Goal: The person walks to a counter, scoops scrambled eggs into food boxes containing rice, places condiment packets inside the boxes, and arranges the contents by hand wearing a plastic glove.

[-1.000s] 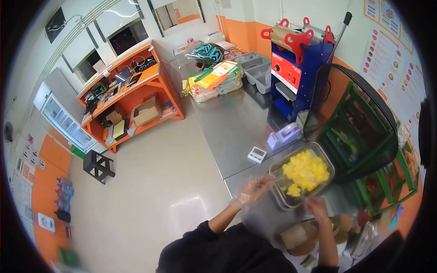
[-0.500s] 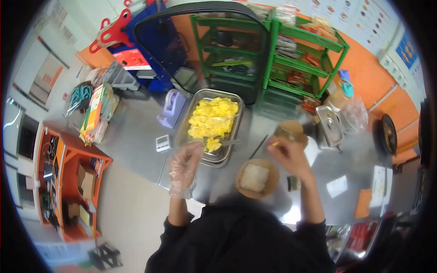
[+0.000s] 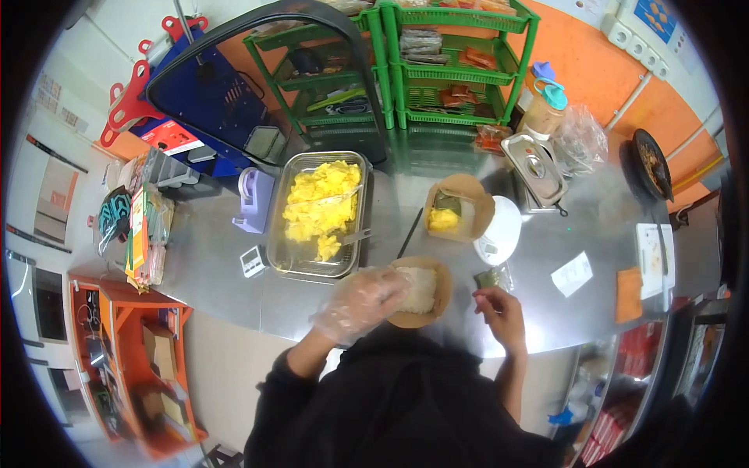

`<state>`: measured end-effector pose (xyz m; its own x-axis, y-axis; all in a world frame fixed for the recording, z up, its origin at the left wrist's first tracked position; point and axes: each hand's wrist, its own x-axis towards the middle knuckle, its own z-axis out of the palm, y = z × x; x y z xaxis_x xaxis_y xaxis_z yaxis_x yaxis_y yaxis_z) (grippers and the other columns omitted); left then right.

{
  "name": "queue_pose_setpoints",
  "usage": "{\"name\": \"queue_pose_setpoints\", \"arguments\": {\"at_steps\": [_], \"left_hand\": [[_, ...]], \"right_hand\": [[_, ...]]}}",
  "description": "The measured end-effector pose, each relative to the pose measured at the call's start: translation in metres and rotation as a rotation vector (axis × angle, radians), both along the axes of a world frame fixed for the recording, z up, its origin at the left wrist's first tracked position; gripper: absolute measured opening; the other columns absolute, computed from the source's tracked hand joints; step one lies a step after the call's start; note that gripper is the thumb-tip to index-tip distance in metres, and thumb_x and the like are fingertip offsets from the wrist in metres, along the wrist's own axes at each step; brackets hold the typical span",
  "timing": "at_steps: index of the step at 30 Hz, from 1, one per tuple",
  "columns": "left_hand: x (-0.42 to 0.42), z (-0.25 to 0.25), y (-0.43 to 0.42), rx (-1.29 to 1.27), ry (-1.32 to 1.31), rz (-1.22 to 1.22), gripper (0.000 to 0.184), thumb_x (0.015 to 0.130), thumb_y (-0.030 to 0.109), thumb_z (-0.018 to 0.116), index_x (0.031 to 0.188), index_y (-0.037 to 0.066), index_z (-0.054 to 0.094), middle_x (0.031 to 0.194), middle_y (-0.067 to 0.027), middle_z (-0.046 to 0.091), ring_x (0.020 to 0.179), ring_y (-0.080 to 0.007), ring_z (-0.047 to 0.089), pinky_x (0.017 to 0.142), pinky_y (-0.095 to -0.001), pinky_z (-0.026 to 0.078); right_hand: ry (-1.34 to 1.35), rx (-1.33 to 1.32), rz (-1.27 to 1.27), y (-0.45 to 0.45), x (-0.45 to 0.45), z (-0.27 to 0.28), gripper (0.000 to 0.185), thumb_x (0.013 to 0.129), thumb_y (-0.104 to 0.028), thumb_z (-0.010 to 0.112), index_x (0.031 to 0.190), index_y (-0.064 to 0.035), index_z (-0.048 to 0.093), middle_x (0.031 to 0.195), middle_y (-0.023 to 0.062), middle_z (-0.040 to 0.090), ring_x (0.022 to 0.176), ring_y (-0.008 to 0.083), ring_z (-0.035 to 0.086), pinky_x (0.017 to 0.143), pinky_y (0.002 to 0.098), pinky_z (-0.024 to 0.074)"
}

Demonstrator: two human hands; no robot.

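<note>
My left hand (image 3: 367, 303), in a clear plastic glove, reaches over the left side of a brown paper box (image 3: 441, 300). Its fingers are pressed together at the white rice (image 3: 421, 290) in that box; anything between them is hidden. My bare right hand (image 3: 502, 316) has curled fingers at the near edge of a small clear packet with dark green contents (image 3: 490, 278). I cannot make out whether it pinches the packet. Farther back, a second paper box (image 3: 468, 228) holds scrambled egg (image 3: 444, 220) beside a dark green piece. It sits partly over a white scale (image 3: 503, 234).
A metal tray (image 3: 275, 248) holds more egg and a metal utensil (image 3: 355, 236). Nearby are a small timer (image 3: 252, 261), a lilac tape dispenser (image 3: 251, 204), a dark stick (image 3: 410, 232) and a lidded steel container (image 3: 537, 168). Green racks (image 3: 460, 74) stand behind.
My left hand has moved right, from beside the egg tray to the rice box. My right hand has left the far box and come down near the packet. The camera view has shifted.
</note>
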<state>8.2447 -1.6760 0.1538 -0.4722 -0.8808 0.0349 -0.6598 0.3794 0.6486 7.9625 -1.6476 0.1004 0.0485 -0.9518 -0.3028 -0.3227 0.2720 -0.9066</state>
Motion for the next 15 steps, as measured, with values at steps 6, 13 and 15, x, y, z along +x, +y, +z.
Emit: {"name": "queue_pose_setpoints", "arguments": {"at_steps": [6, 13, 15], "left_hand": [[-0.034, -0.054, -0.010, -0.052, -0.666, 0.188, 0.035, 0.072, 0.009, 0.058, 0.106, 0.003, 0.063, 0.107, -0.0114, 0.056, 0.106, -0.0285, 0.050, 0.087, -0.0378, 0.043], [-0.039, -0.070, 0.002, -0.401, -0.835, 0.059, 0.046, 0.074, 0.012, 0.058, 0.118, -0.001, 0.056, 0.122, -0.0151, 0.049, 0.115, -0.0334, 0.043, 0.097, -0.0433, 0.035], [-0.041, -0.094, 0.005, -0.278, -0.624, 0.197, 0.045, 0.074, 0.011, 0.060, 0.117, -0.001, 0.057, 0.125, -0.0154, 0.047, 0.115, -0.0356, 0.042, 0.097, -0.0444, 0.034]], "right_hand": [[0.080, -0.063, -0.034, 0.000, 0.001, 0.008, 0.013, 0.087, -0.012, 0.062, 0.094, -0.0017, 0.065, 0.070, 0.0078, 0.065, 0.064, 0.0128, 0.063, 0.058, 0.0263, 0.0467], [0.088, -0.118, -0.042, 0.004, -0.001, -0.005, 0.012, 0.087, -0.013, 0.062, 0.093, -0.0026, 0.065, 0.069, 0.0094, 0.065, 0.062, 0.0160, 0.064, 0.057, 0.0281, 0.0480], [0.085, -0.102, -0.039, 0.005, 0.000, -0.005, 0.013, 0.087, -0.013, 0.062, 0.093, -0.0027, 0.065, 0.068, 0.0097, 0.065, 0.062, 0.0164, 0.064, 0.058, 0.0281, 0.0480]]}}
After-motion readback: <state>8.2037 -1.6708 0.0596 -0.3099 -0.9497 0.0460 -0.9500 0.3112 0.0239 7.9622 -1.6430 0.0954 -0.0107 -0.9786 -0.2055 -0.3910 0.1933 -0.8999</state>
